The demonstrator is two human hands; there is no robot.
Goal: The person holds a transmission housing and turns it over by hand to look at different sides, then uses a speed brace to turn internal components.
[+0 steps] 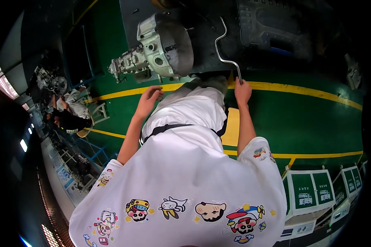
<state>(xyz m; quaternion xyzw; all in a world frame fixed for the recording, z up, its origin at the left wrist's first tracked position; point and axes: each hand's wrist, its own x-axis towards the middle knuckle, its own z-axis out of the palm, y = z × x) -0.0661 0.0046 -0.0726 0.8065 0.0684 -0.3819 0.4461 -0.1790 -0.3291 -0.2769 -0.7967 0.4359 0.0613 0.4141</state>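
My right hand (243, 91) is closed around the lower end of a speed wrench (219, 51), a shiny rod with a cranked middle. Its far end reaches out over the dark workbench (212, 68). In front of me to the left, a silver-grey gearbox (146, 53) lies on the bench, its wide bell-shaped housing (178, 51) toward the right. My left hand (151, 97) hangs just short of the gearbox, fingers loosely bent and apart, with nothing seen in it.
A dark moulded tray or case (272, 24) lies at the bench's far right. Yellow lines cross the green floor (317, 119). Behind me stands a yellow stool (233, 127). At left, a person (72, 111) sits near machine parts (51, 80). White-framed cabinets (309, 191) stand at lower right.
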